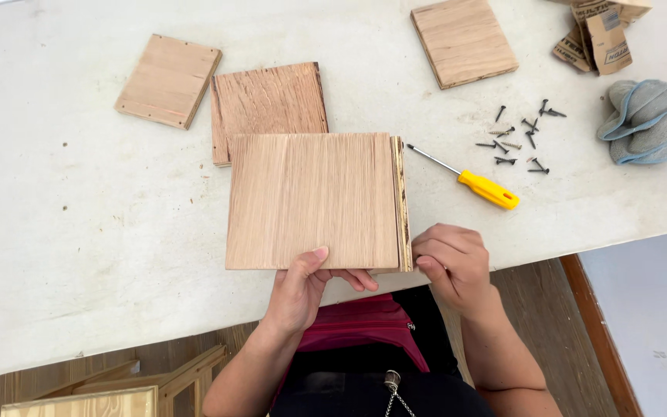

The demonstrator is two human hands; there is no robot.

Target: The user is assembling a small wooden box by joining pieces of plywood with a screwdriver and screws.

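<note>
At the near edge of the white bench (79, 255), a person's left hand (303, 289) pinches the bottom edge of a pale wooden panel (312, 201), thumb on top and fingers curled beneath, while the right hand (453, 262) is closed in a loose fist at the panel's 4 o'clock corner, touching a thin board edge (403, 202) set against its right side; whether it holds anything small cannot be told. The panel looks stiff, light and dry-grained, best gripped by its edges. At 1 o'clock lies a yellow-handled screwdriver (472, 180), with dark screws (520, 139) beyond it. Farther off, three more wooden panels (268, 108) and a grey-blue cloth (648, 120) rest on the bench.
</note>
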